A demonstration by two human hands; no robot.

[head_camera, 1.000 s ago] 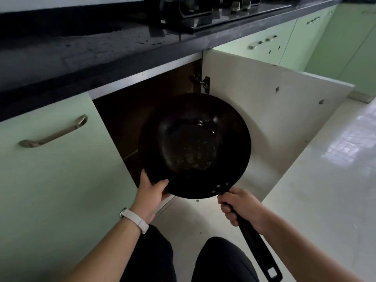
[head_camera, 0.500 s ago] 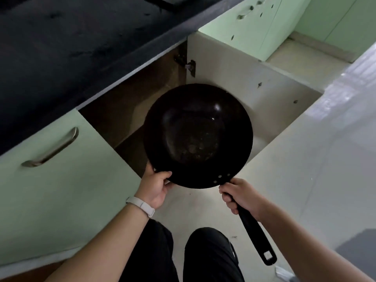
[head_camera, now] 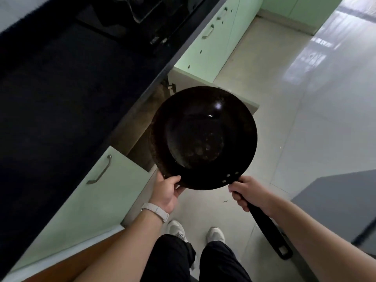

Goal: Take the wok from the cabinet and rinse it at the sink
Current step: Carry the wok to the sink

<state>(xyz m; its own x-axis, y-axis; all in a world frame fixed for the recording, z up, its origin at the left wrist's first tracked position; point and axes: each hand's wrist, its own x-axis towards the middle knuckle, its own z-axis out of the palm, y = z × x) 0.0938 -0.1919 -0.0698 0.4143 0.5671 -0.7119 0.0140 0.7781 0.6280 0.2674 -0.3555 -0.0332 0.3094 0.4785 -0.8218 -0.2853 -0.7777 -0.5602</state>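
1. Wok (head_camera: 203,139): hangs in mid-air in front of the open cabinet (head_camera: 140,143), above the pale tiled floor (head_camera: 305,119). Faces hollow side up toward the camera and shows a dark, spotted inner surface with a few bright glints.
2. Left hand (head_camera: 165,192): grips the wok's near-left rim, thumb curled over the top edge, fingers hidden underneath. Wears a pale band (head_camera: 155,210) at the wrist.
3. Right hand (head_camera: 248,193): clenches round the long black handle (head_camera: 268,226) just behind the three rivets, fingers wrapped fully around it. Leaves the looped handle end sticking out past the forearm.
4. Cabinet: stands open under the dark counter (head_camera: 71,98), brown inside. Has its door (head_camera: 193,80) swung out over the floor, partly hidden behind the wok's far rim.
5. Left of the opening: a closed pale green door (head_camera: 105,200) with a curved metal pull (head_camera: 100,169).
6. On the counter, toward the top edge: a black hob (head_camera: 142,9).
7. Below the wok: black trousers (head_camera: 173,257) and two light shoes (head_camera: 176,228) on the floor.
8. At the right edge: a grey flat surface (head_camera: 335,200), kind not clear.
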